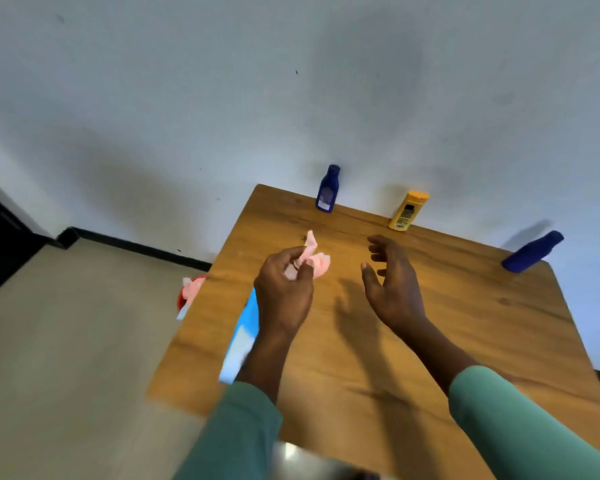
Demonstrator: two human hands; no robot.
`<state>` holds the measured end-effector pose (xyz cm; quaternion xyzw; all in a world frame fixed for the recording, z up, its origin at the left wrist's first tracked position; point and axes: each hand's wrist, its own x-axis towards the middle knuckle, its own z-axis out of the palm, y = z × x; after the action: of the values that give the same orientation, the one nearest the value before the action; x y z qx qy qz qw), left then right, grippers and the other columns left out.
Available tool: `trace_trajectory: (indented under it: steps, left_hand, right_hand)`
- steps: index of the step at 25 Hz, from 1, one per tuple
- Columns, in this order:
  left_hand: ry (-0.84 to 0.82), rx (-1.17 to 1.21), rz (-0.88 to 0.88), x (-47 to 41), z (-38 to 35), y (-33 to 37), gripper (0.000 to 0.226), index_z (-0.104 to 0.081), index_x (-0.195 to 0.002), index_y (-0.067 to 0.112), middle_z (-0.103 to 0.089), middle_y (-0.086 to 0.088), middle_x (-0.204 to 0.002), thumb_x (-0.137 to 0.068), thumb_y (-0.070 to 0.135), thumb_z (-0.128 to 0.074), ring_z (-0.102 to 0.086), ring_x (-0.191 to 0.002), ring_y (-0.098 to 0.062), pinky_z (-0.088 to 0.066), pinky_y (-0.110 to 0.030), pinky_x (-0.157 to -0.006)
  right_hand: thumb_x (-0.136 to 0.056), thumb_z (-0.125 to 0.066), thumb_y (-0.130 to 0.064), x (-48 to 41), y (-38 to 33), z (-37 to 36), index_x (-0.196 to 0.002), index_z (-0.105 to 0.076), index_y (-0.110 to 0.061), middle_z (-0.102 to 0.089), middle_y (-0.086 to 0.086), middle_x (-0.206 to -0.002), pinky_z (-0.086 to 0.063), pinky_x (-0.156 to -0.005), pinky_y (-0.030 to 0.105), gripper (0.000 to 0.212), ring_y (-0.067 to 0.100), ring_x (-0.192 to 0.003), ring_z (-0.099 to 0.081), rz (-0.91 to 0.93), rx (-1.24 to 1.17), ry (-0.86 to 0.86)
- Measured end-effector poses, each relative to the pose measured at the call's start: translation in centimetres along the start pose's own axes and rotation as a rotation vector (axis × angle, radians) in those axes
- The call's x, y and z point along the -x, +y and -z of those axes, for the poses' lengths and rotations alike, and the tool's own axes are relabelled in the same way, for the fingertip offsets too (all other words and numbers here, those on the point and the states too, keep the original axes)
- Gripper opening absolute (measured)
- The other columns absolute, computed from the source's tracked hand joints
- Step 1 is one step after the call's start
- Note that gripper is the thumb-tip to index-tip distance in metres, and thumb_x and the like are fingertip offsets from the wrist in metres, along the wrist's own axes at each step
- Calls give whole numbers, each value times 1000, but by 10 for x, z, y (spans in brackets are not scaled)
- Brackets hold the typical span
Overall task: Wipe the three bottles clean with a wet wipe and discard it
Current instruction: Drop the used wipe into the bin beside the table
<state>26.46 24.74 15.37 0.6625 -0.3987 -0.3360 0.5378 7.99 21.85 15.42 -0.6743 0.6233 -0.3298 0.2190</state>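
Wipe (314,259), pale pink and crumpled, sits in my left hand (284,289). My thumb and curled fingers (293,258) are clamped on its lower end. The rest sticks out toward 1 o'clock, with one twisted tip pointing up the table (447,323). The hand is over the wood, left of the table's middle.

At 3 o'clock from it, apart from it and from the wipe, is my right hand (392,282). Its fingers are spread and loosely bent, the palm is turned toward the left hand, and it holds nothing.

All three bottles stand along the far edge by the wall (291,81), and neither hand touches any of them. The left blue bottle (328,190) is at 12 o'clock from the wipe, upright, with its label facing me. The yellow bottle (407,211) is at 12 o'clock from my right hand, with its cap up. The right blue bottle (532,252) is at 2 o'clock from that hand, near the far right corner. It looks tilted toward 2 o'clock, but I cannot tell whether that is only the wide lens.

At 7 o'clock from my left hand a light blue pack (243,337) lies on the table near its left edge, partly under my forearm. At 9 o'clock, past that edge, is a red thing (181,299) with something pale pink in it, too blurred to make out. Green sleeves (516,420) cover both forearms.
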Motion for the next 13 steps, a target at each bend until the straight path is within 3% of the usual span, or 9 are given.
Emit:
trace_trajectory:
  steps: [5,7,10,13]
  left_hand:
    - [-67,-61,-31,41,149,45,25,-78,-108,27,-75,9,-108,-91,9,-75,-70,-103,-9,-55,-22,-91]
    - [-32,-111,-36,44,193,40,30,-77,-107,29,-74,10,-105,-90,5,-74,-70,-101,-12,-55,-28,-93]
    - [54,-116,66,26,235,13,34,-77,-113,26,-75,5,-116,-90,2,-71,-68,-108,-16,-56,-33,-96]
    - [121,-144,161,5,257,-16,37,-77,-114,28,-74,4,-120,-87,3,-70,-68,-112,-18,-59,-42,-100]
  right_hand:
    - [-95,-70,-15,71,-111,-6,-143,-50,-21,-55,3,-136,-54,-100,40,53,9,-121,-54,58,6,-116]
    - [-95,-69,-15,88,-142,-28,-142,-52,-21,-55,1,-136,-52,-103,40,50,10,-122,-54,77,-33,-176]
    - [-98,-66,-17,101,-174,-68,-140,-54,-22,-54,-1,-138,-49,-104,35,45,14,-126,-55,80,-73,-311]
    - [-97,-64,-14,102,-188,-118,-137,-57,-21,-56,0,-140,-50,-105,38,41,19,-125,-56,93,-87,-443]
